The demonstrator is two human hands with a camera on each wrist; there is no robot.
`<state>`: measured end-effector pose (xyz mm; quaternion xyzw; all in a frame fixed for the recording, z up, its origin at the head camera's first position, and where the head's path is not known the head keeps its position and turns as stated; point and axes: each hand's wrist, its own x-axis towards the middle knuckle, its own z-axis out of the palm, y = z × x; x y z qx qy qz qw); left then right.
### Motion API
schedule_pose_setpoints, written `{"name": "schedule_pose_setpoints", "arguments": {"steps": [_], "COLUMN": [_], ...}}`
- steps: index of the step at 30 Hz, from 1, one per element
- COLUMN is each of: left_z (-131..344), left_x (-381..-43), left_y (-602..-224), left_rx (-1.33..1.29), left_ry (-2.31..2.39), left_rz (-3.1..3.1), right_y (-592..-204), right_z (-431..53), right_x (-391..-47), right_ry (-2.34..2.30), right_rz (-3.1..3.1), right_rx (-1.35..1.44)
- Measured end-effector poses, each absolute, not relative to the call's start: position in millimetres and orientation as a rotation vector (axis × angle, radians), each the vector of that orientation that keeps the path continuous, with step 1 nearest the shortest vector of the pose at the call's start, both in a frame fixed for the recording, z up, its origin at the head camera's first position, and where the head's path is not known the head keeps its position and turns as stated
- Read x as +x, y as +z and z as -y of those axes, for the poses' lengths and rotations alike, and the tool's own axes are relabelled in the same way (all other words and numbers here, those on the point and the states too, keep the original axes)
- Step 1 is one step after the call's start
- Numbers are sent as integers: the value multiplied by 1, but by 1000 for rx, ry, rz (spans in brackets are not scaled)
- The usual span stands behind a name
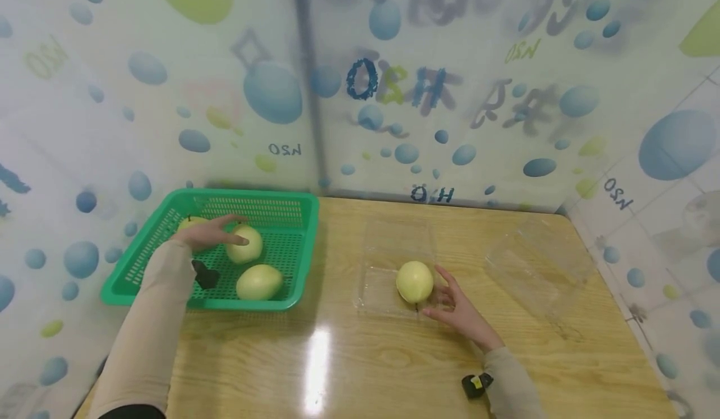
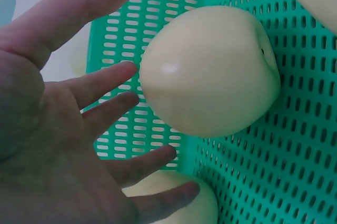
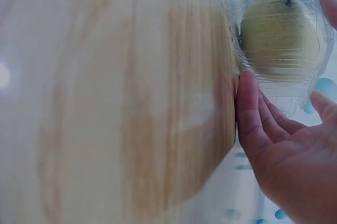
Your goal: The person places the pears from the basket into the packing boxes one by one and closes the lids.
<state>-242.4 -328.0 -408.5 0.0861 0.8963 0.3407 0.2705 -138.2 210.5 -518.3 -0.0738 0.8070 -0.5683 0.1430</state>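
Observation:
A green plastic basket (image 1: 306,244) on the left holds several pale yellow-green pears. My left hand (image 1: 208,234) reaches over it with fingers spread, beside one round pear (image 1: 247,247). In the left wrist view the fingertips lie close to a pear (image 2: 208,71); whether they touch it cannot be told. Another pear (image 1: 260,282) lies nearer the basket's front. A single pear (image 1: 415,282) sits in an opened clear plastic box (image 1: 374,287) at the table's middle. Around that box's right side my right hand (image 1: 464,316) has its fingers loosely extended, at the box wall in the right wrist view.
A second clear plastic box (image 1: 531,269) lies with its lid folded back on the right of the wooden table (image 1: 253,369). Behind the table hangs a patterned sheet (image 1: 360,131) with blue and green spots, and it runs along both sides.

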Motion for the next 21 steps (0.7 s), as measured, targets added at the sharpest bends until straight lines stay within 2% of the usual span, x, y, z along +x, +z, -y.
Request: {"name": "schedule_pose_setpoints", "arguments": {"steps": [13,21], "left_z": [353,356], "left_x": [-256,-263], "left_y": [-439,-458], "left_rx": [117,172], "left_ry": [1008,1154], "left_rz": [-2224,-2118], "right_y": [-517,-518], "right_z": [-211,-211], "right_x": [-138,-137], "right_ry": [-1644,-1644], "right_rz": [-2318,-2328], "right_rx": [-225,-229]}}
